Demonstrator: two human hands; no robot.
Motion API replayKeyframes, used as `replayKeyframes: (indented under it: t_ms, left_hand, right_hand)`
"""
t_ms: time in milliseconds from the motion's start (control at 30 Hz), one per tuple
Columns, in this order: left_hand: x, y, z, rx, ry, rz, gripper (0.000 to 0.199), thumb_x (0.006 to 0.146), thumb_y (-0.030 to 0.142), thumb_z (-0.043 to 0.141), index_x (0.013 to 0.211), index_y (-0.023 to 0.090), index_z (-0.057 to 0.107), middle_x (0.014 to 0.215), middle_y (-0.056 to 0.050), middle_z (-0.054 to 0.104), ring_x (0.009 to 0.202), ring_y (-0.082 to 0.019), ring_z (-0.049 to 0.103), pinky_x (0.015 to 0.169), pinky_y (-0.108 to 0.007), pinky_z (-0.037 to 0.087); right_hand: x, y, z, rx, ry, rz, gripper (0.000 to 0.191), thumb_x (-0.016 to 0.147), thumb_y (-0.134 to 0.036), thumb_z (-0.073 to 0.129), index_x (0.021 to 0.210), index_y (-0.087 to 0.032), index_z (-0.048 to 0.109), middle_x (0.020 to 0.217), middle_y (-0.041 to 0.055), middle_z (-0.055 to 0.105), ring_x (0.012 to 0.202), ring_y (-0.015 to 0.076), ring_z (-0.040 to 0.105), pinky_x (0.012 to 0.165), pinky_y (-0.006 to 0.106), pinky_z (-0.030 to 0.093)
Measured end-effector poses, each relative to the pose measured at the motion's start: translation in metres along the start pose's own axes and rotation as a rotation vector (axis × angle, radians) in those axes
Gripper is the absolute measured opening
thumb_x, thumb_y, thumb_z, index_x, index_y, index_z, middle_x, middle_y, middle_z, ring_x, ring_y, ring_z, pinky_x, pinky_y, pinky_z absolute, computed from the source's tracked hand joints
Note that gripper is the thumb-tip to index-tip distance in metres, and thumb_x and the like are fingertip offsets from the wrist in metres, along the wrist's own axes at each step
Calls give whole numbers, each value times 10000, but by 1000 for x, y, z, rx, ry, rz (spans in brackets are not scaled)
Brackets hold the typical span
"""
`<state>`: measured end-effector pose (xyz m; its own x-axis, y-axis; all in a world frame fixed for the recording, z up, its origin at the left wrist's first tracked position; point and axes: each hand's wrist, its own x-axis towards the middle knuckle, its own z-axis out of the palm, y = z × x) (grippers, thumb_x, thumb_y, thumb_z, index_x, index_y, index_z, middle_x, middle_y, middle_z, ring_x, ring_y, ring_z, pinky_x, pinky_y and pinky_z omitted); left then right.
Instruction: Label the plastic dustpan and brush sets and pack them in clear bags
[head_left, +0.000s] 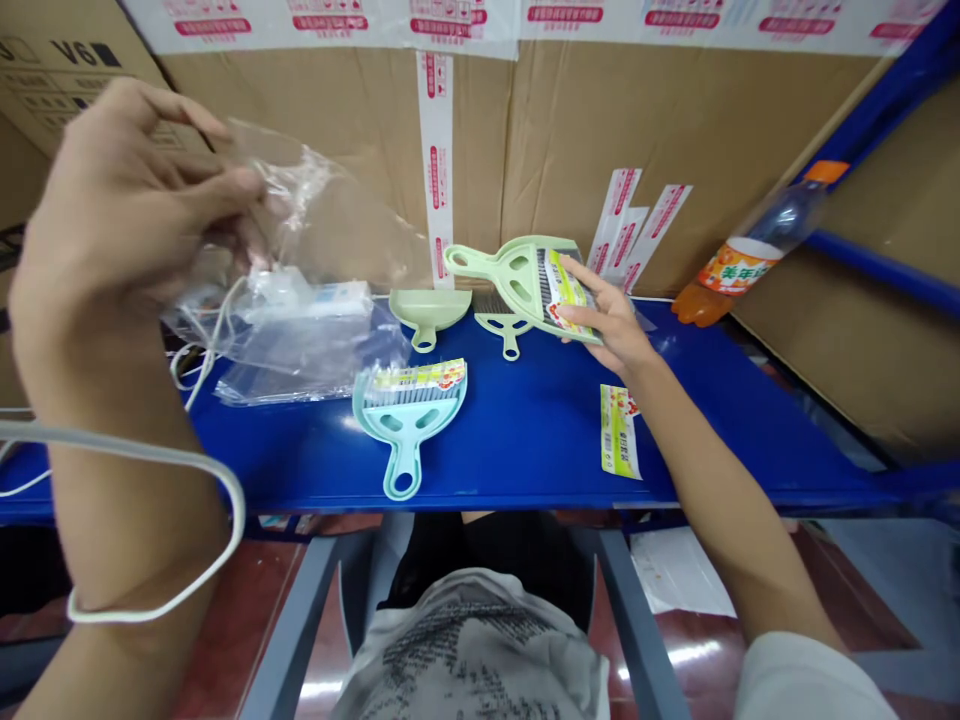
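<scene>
My left hand (172, 200), raised at the left, pinches a clear plastic bag (352, 220) that hangs above a pile of more bags. At the right, my right hand (604, 320) grips a light green dustpan and brush set (517, 280) with a yellow-green label card, its handle pointing left. Below it on the blue table lie a green dustpan (429, 310) and a green brush (510, 325), apart from each other. Nearer the front edge, a light blue dustpan and brush set (405, 425) with a label lies handle toward me. A loose label card (620, 432) rests at the right.
Clear bags (300, 350) are piled on the left of the blue table (517, 450). A white cable (202, 460) passes over my left forearm. An orange drink bottle (757, 245) leans at the back right. Cardboard boxes (337, 120) stand behind the table.
</scene>
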<state>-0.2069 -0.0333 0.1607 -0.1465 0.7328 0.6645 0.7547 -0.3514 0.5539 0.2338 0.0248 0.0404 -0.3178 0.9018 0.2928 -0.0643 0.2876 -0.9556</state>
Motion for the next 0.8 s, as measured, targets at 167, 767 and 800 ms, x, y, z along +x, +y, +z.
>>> replayKeyframes:
  t_ms: [167,767,800]
  left_hand:
    - [-4,18,51,-314,-583,105,385,876,488,867,923,153,683,692,27,698,509,-52,548,505,-200,468]
    - [-66,-27,159,304,-754,182,361,887,529,780,1054,213,835,1045,-96,822,886,-261,740,765,-339,504]
    - [-66,-32,164,278,-772,168,327,865,494,800,1036,218,837,1021,-84,823,866,-251,737,749,-327,497]
  right_hand:
    - [3,-3,-16,20,105,-42,1172,678,-469,983,1713,-339,449,1531,99,670,1001,304,778,666,406,710]
    - [2,2,-7,-37,35,-46,1284,655,-513,999,1754,-371,350,1628,73,596,1275,419,695,724,497,748]
    - [2,3,-8,-48,39,-43,1285,654,-518,999,1753,-369,351,1643,70,584,1299,426,682,745,507,748]
